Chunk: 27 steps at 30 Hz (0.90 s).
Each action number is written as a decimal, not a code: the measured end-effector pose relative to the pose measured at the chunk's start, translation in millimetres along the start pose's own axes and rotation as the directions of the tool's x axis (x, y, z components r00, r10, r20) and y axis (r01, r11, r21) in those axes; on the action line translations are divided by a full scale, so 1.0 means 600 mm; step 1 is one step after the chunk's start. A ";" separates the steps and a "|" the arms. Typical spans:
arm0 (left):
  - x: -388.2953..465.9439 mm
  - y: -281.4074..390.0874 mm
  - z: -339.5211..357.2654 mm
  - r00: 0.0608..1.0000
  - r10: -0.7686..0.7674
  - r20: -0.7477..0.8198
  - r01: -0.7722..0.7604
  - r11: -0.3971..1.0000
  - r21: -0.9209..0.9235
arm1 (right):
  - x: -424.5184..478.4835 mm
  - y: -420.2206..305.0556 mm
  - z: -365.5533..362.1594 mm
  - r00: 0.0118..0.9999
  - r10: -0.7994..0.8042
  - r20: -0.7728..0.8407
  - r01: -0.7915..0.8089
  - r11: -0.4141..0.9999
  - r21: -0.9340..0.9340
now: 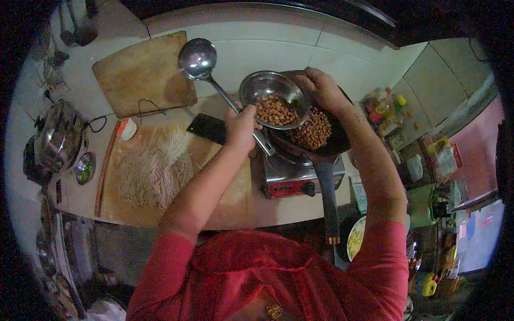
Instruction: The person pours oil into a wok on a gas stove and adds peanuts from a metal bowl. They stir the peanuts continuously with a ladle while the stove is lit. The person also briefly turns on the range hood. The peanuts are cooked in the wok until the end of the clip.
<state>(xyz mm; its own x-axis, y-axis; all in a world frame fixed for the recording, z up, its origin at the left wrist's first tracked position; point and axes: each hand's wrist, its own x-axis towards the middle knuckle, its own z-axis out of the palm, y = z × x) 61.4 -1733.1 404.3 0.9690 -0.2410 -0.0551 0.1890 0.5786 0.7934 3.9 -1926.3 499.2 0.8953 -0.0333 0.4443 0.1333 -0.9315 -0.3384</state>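
Observation:
My left hand (241, 124) is closed around a metal ladle (197, 59), its bowl up and to the left, and also around the near-left rim of a steel bowl (253, 86). My right hand (324, 89) grips the far-right side of that bowl. Brown chunks of food (277, 111) lie in the bowl, which is tilted over a dark frying pan (341, 138). More brown pieces (312, 130) are heaped in the pan. The pan sits on a gas stove (299, 182), its long handle (329, 200) pointing towards me.
Left of the stove, a cutting board (225, 196) bears noodles (156, 168) and a black cleaver blade (209, 127). Another wooden board (144, 76) leans on the wall. A small bowl of chopped greens (85, 168) stands left. Bottles (387, 104) crowd the right corner.

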 end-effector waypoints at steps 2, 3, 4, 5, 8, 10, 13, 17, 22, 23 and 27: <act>0.006 0.005 -0.006 1.000 -0.007 0.020 0.007 1.000 0.001 | -0.013 0.027 -0.019 0.991 0.119 0.055 -0.114 0.990 -0.079; 0.007 0.008 -0.007 1.000 -0.009 0.026 0.009 1.000 -0.002 | -0.023 0.035 -0.020 0.989 0.112 0.098 -0.099 0.986 -0.131; 0.001 0.012 -0.002 1.000 0.020 0.005 -0.020 1.000 -0.002 | -0.035 0.047 -0.019 0.984 0.107 0.141 -0.080 0.980 -0.183; -0.003 0.012 0.003 1.000 0.023 0.006 -0.023 1.000 0.016 | -0.045 0.053 -0.017 0.977 0.104 0.184 -0.059 0.970 -0.235; -0.004 0.009 0.003 0.998 0.031 0.047 -0.034 0.997 0.068 | -0.032 0.025 -0.017 0.985 -0.056 0.164 0.079 0.987 -0.139; -0.013 0.010 0.004 0.998 0.035 0.046 -0.038 0.997 0.065 | -0.020 0.001 -0.005 0.958 -0.025 0.285 0.069 0.987 -0.146; -0.030 0.018 0.015 0.995 0.019 0.099 -0.022 0.999 0.026 | -0.033 -0.037 0.051 0.974 -0.146 0.172 0.174 0.971 -0.161; -0.032 0.007 0.019 0.993 -0.046 0.110 0.052 0.997 -0.051 | -0.030 -0.028 0.102 0.925 -0.193 0.326 0.231 0.969 -0.082; -0.022 0.014 0.005 0.993 -0.080 0.089 0.080 0.997 0.004 | -0.046 -0.059 0.062 0.919 -0.216 0.331 0.335 0.871 -0.361; -0.026 0.019 0.008 0.995 -0.075 0.068 0.074 0.997 0.018 | -0.049 -0.052 0.057 0.911 -0.202 0.360 0.335 0.872 -0.358; -0.029 0.010 0.013 0.994 -0.056 0.098 0.057 0.998 -0.015 | -0.040 -0.012 0.071 0.869 -0.204 0.452 0.366 0.879 -0.307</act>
<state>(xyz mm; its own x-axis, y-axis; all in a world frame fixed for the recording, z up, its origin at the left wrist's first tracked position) 44.7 -1731.6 414.8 0.9367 -0.3478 -0.0395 0.2466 0.5757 0.7796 -0.4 -1903.5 455.4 0.9424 0.3248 0.0805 0.3144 -0.9417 0.1196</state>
